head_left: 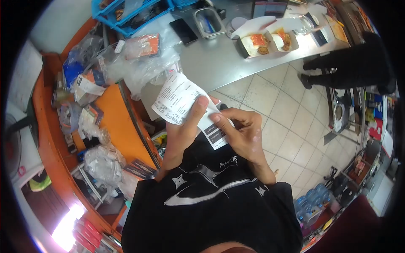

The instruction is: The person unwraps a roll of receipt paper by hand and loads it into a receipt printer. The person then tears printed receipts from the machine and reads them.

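Left hand [184, 131] and right hand [244, 135] pinch close together, thumbs [199, 109] uppermost, fingers [245, 116] seemingly curled beneath.

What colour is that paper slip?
The slip is white with dark print, in the head view.

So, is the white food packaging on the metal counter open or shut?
Open: some food shows uncovered inside the white food packaging.

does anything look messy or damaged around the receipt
The crumpled clear plastic beyond the receipt looks untidy: it lies bunched in a loose heap beside the phone, which sits flat. The receipt curls but shows no tear I can see.
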A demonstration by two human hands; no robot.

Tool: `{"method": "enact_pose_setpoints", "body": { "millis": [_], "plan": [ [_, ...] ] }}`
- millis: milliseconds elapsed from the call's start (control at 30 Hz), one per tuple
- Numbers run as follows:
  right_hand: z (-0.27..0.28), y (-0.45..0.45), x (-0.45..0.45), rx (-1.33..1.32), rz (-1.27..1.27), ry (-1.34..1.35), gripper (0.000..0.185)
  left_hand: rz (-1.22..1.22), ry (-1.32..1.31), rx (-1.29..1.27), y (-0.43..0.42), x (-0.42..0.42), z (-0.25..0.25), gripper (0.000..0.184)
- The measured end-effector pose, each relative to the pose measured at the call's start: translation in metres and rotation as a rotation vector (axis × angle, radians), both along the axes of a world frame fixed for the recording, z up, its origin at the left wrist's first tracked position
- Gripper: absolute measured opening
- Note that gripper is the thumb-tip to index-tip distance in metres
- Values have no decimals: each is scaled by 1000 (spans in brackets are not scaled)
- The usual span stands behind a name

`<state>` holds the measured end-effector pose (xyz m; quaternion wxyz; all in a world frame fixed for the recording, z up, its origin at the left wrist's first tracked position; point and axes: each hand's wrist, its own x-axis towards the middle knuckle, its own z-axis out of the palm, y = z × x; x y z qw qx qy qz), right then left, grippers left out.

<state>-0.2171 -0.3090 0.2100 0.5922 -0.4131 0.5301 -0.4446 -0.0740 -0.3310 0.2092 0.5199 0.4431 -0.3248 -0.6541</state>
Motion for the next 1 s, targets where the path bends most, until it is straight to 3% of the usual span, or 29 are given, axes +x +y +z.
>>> {"method": "enact_pose_setpoints", "body": {
  "millis": [167, 200, 267, 300, 367, 400, 533, 567, 667, 767, 867, 933, 1000],
  "plan": [
    [-8, -7, -14, -210, -53, 200, 11, -207, -104, 24, -12, -9, -17, 20],
    [0, -10, -24, -139, 8, 203, 8, -159, -117, 26, -17, -20, -14, 16],
    [-17, -17, -39, -562, -31, 523, 6, -113, -186, -86, -25, -44, -27, 12],
    [-22, -21, -58, -701, 51, 529, 16, -34, -191, -10, -35, -56, -37, 12],
    [-2, -16, -81, -896, 221, 513, 12, 154, -208, 145, -60, -81, -62, 14],
    [4, -12, -91, -992, 303, 497, 11, 164, -174, 76, -78, -90, -76, 16],
    [-12, -41, -156, -951, 173, 472, 15, -109, -449, 27, -140, -159, -119, 13],
    [-16, -51, -176, -831, 93, 383, 13, -140, -500, -182, -163, -178, -153, 12],
    [-13, -73, -237, -526, -42, 286, 7, -244, -583, -103, -238, -239, -215, 27],
    [-8, -95, -287, -400, -175, 269, 10, -520, -1074, -340, -303, -260, -277, 48],
    [-13, -118, -327, -189, -248, 284, 13, -648, -1254, -55, -312, -255, -238, 59],
    [-15, -138, -339, -42, -386, -18, 18, -523, -1216, -139, -282, -262, -172, 59],
    [-23, -160, -349, -57, -402, -57, 18, -413, -1183, -162, -253, -273, -118, 58]
  ]
}}
